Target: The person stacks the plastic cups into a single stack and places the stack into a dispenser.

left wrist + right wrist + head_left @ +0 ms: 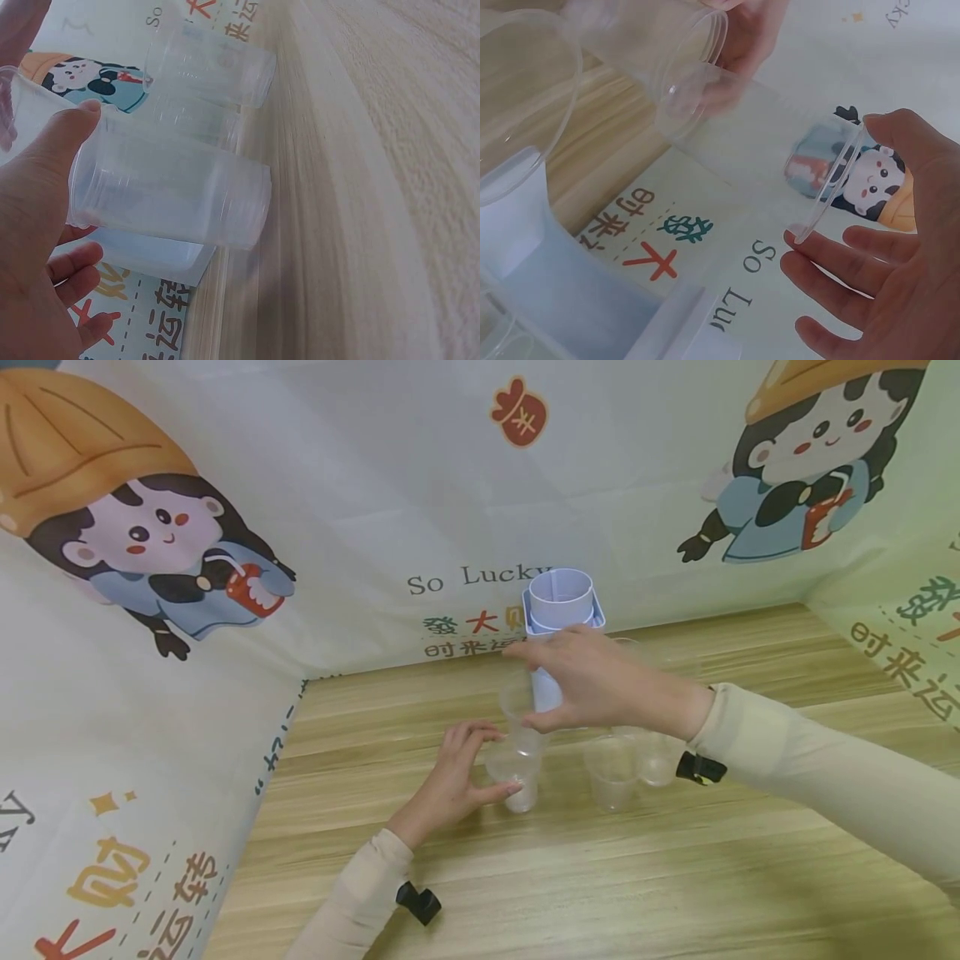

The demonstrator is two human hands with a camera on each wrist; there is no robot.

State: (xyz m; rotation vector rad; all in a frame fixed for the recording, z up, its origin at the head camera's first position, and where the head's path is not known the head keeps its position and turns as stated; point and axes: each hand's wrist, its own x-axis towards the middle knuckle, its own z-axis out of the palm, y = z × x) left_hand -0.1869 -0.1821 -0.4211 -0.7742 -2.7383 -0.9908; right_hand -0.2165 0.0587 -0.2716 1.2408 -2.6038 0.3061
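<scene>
My left hand (450, 785) holds a small stack of clear plastic cups (165, 180) near the rim, thumb on one side and fingers on the other. The stack stands upright on the wooden table. Above it, my right hand (600, 681) pinches another clear plastic cup (735, 142) by its rim between thumb and fingertips. In the right wrist view, the base of this cup is at the mouth of the stack; how far inside it sits I cannot tell.
Right of the stack, more clear cups (613, 777) stand on the table (570, 877). Behind my right hand rises a pale blue-white holder with a round top (561, 597), near the back wall. Printed cloth (360, 460) covers the walls.
</scene>
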